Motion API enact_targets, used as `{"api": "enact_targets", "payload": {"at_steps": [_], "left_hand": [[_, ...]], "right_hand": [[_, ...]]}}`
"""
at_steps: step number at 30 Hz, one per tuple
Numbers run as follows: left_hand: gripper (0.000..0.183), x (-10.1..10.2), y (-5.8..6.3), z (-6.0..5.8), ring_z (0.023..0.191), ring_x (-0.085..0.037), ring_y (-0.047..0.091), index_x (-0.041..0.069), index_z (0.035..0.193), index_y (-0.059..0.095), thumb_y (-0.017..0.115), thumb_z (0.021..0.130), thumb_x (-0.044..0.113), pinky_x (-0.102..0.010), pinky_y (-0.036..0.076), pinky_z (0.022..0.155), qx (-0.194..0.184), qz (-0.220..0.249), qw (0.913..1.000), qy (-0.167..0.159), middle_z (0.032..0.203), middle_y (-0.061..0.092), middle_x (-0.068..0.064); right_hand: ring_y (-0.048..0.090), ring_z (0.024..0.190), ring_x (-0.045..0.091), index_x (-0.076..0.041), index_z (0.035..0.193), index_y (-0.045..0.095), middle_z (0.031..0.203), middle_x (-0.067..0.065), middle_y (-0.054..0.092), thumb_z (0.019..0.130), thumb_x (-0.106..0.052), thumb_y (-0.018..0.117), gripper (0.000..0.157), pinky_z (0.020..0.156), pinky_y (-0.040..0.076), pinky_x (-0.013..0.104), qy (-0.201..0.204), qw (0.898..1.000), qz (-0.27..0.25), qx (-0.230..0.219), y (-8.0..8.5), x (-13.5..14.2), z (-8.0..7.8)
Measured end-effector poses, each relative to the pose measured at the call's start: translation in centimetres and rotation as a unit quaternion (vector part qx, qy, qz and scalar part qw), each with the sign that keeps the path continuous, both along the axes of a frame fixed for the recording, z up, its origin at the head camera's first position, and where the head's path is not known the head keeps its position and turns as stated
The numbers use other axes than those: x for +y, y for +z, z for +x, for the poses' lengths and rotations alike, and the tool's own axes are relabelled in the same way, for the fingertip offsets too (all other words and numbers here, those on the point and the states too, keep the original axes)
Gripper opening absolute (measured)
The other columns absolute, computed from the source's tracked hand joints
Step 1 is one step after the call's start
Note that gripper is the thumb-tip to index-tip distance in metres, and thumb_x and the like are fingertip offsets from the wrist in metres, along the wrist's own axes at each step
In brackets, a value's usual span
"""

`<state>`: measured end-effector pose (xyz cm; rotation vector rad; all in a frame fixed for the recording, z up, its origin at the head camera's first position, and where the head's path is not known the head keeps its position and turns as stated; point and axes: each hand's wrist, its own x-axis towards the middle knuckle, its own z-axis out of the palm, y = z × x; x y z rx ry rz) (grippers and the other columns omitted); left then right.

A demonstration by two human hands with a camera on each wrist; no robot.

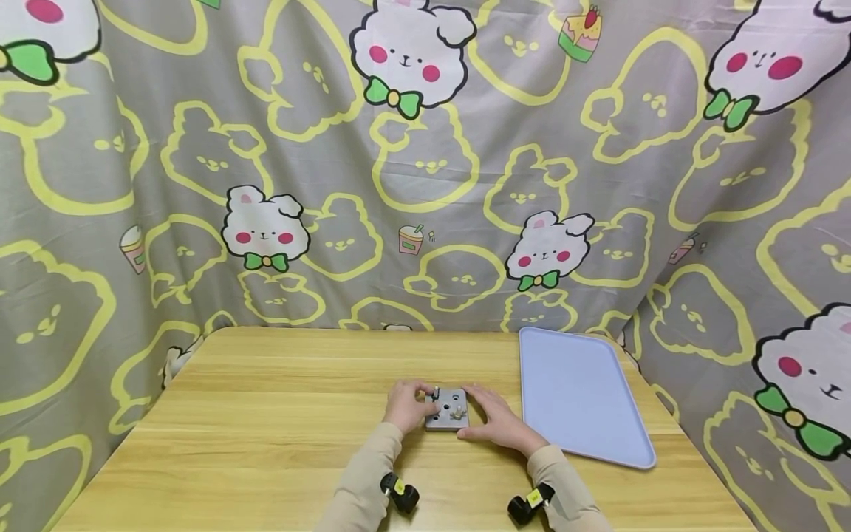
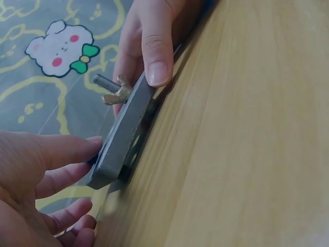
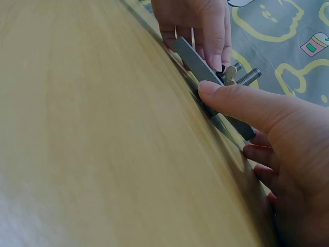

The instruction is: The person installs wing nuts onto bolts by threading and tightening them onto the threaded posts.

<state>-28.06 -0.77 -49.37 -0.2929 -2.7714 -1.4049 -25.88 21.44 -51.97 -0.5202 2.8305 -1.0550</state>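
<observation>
A small grey metal plate (image 1: 439, 424) with several holes lies on the wooden table between both hands. My right hand (image 1: 497, 423) grips its right side, thumb at the near edge and fingers at the far edge. A brass-coloured wing nut (image 2: 121, 93) sits around a threaded bolt (image 2: 106, 83) that stands up from the plate. At the plate's left side, my left hand (image 1: 404, 406) pinches a small black part (image 3: 221, 72) beside a second threaded stud (image 3: 237, 66). Fingers hide most of that black part, so its kind is unclear.
A light blue tray (image 1: 578, 391) lies on the table (image 1: 266, 414) to the right, close to the right forearm. A patterned curtain (image 1: 332, 170) hangs behind the table and at its sides. Each wrist carries a black camera (image 1: 401, 493).
</observation>
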Motion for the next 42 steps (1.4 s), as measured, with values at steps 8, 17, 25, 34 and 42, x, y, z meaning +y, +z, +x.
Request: {"api": "enact_targets", "payload": {"at_steps": [8,17,25,34,42], "left_hand": [[0.025,0.49,0.17,0.02,0.108,-0.034,0.051,0.015,0.098,0.073,0.081,0.076,0.022,-0.05,0.042,0.086,-0.012,-0.029,0.9994,0.012,0.112,0.062,-0.014],[0.028,0.49,-0.18,-0.27,0.113,-0.036,0.051,0.014,0.1,0.069,0.082,0.075,0.021,-0.054,0.041,0.093,-0.015,-0.005,0.9998,0.013,0.116,0.061,-0.015],[0.027,-0.16,-0.16,0.1,0.105,-0.032,0.049,0.007,0.093,0.065,0.082,0.074,0.018,-0.048,0.044,0.09,-0.019,0.031,0.9993,-0.001,0.107,0.057,-0.016],[0.028,0.0,0.1,0.55,0.111,-0.037,0.047,0.008,0.1,0.07,0.081,0.076,0.017,-0.051,0.043,0.095,-0.013,0.01,0.9999,0.0,0.112,0.057,-0.018],[0.026,0.37,0.29,0.48,0.109,-0.037,0.051,0.013,0.099,0.071,0.08,0.076,0.022,-0.05,0.042,0.088,0.003,-0.028,0.9995,0.012,0.112,0.061,-0.016]], "right_hand": [[0.021,0.145,0.047,-0.009,0.151,0.032,0.157,0.023,0.03,0.079,-0.049,0.075,0.093,0.115,0.015,0.068,0.0,1.0,-0.001,-0.002,-0.05,0.04,-0.01],[0.021,0.146,0.047,-0.01,0.152,0.032,0.157,0.022,0.029,0.079,-0.049,0.075,0.093,0.115,0.015,0.068,-0.001,1.0,0.003,-0.003,-0.19,0.06,-0.01],[0.021,0.146,0.047,-0.011,0.152,0.032,0.157,0.022,0.029,0.079,-0.049,0.076,0.093,0.116,0.015,0.068,-0.006,1.0,0.002,0.0,0.09,0.19,-0.11],[0.02,0.146,0.047,-0.01,0.152,0.032,0.157,0.023,0.028,0.079,-0.049,0.076,0.093,0.116,0.015,0.067,-0.003,1.0,0.0,-0.005,-0.03,0.07,-0.1],[0.02,0.146,0.047,-0.01,0.151,0.033,0.157,0.022,0.029,0.079,-0.048,0.076,0.093,0.115,0.016,0.068,-0.007,1.0,0.001,-0.006,-0.08,-0.05,-0.03]]}}
